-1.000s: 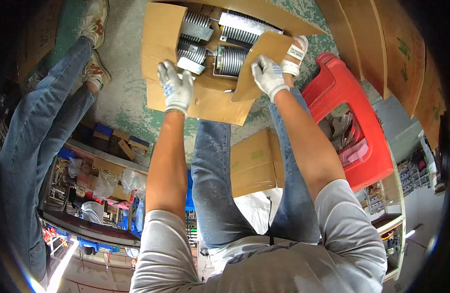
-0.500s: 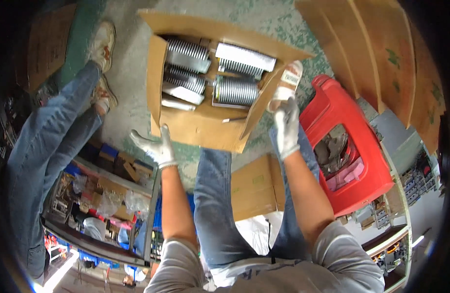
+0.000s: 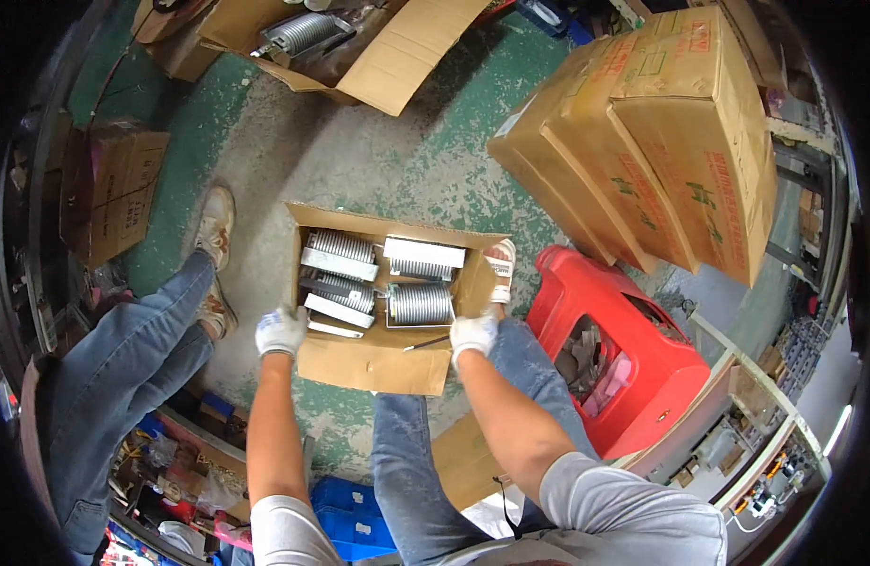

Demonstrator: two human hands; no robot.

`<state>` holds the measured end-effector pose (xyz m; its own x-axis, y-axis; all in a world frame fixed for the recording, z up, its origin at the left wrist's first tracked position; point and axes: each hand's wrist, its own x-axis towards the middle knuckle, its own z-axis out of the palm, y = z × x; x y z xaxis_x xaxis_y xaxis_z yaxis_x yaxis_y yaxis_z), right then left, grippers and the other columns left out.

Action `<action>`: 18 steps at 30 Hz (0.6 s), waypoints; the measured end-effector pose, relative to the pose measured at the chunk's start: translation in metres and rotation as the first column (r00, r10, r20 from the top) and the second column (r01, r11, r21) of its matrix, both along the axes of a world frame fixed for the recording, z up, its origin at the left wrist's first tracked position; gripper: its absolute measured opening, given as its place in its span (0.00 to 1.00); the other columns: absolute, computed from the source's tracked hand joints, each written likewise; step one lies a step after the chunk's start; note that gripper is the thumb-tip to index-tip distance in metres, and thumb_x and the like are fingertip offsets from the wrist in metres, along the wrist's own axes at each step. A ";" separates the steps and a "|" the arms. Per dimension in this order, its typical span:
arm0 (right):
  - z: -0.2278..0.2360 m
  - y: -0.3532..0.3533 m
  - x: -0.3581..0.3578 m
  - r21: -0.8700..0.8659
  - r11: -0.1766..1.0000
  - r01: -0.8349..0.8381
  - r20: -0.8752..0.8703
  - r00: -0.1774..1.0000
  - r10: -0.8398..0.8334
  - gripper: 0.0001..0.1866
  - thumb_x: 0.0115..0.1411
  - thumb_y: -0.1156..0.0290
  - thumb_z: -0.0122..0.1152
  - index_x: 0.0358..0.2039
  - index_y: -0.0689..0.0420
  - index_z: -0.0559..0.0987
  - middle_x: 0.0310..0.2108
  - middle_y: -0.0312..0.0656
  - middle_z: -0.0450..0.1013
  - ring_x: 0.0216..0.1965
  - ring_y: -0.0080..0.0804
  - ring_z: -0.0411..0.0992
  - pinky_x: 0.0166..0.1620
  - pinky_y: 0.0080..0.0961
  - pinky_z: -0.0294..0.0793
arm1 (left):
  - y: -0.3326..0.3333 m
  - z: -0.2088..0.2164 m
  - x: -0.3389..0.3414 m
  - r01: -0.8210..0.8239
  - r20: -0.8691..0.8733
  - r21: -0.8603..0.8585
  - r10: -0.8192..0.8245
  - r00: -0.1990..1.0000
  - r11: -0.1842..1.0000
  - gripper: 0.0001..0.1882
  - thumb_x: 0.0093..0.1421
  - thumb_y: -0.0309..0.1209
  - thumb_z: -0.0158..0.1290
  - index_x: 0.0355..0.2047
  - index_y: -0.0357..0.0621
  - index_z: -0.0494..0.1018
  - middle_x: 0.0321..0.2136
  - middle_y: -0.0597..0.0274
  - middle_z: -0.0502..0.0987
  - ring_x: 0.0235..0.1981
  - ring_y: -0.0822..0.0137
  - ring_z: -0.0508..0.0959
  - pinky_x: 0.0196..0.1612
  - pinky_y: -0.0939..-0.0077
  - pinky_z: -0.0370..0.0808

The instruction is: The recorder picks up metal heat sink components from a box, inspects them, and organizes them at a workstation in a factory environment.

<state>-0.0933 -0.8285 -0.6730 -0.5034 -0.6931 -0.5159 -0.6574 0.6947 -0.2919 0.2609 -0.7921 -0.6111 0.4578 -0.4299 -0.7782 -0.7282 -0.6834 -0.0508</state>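
In front of my legs an open cardboard box (image 3: 378, 363) holds several ribbed, coil-like metal parts (image 3: 422, 304), laid in two columns. Some of them have flat silver or white plates along one side. My left hand (image 3: 281, 333), in a white work glove, is closed at the box's left side near the front corner. Opposite it, my right hand (image 3: 474, 336), gloved the same way, closes on the right side flap. A thin dark stick-like piece (image 3: 425, 344) lies inside near the front right. The fingertips of both hands are partly hidden.
Tall cardboard cartons (image 3: 652, 141) stand at the far right, with a red plastic bin (image 3: 623, 415) nearer. Another open box (image 3: 406, 57) with a similar coil part lies at the far side. A person's legs (image 3: 142, 349) are at left. A blue crate (image 3: 352, 514) sits near me.
My left hand, open with fingers spread before, has closed at the box's left side. My right hand has come onto the right flap. The view has tilted, showing more floor beyond the box.
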 end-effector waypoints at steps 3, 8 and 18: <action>-0.001 0.009 -0.011 0.090 0.951 0.297 0.137 0.942 -0.308 0.23 0.53 0.72 0.59 0.51 0.50 0.74 0.40 0.41 0.78 0.37 0.39 0.77 0.41 0.33 0.74 | 0.036 -0.008 0.014 0.071 0.107 -0.004 -0.070 0.992 0.997 0.27 0.59 0.51 0.44 0.33 0.39 0.81 0.33 0.41 0.80 0.38 0.47 0.81 0.46 0.56 0.76; 0.024 -0.027 -0.012 0.347 0.904 -0.248 0.127 0.968 0.216 0.22 0.56 0.59 0.58 0.48 0.58 0.77 0.47 0.52 0.75 0.49 0.46 0.73 0.50 0.37 0.72 | 0.004 0.003 0.029 0.034 0.036 0.134 -0.039 0.999 0.990 0.27 0.60 0.51 0.44 0.35 0.40 0.81 0.37 0.43 0.80 0.42 0.48 0.80 0.47 0.57 0.76; 0.062 -0.146 0.036 0.399 0.345 -0.850 0.108 0.417 0.902 0.26 0.61 0.51 0.48 0.47 0.60 0.76 0.45 0.57 0.74 0.47 0.56 0.72 0.52 0.43 0.71 | 0.080 -0.005 0.075 0.072 -0.223 0.055 -0.058 0.973 0.996 0.28 0.61 0.51 0.43 0.40 0.37 0.77 0.41 0.39 0.77 0.46 0.45 0.76 0.51 0.55 0.71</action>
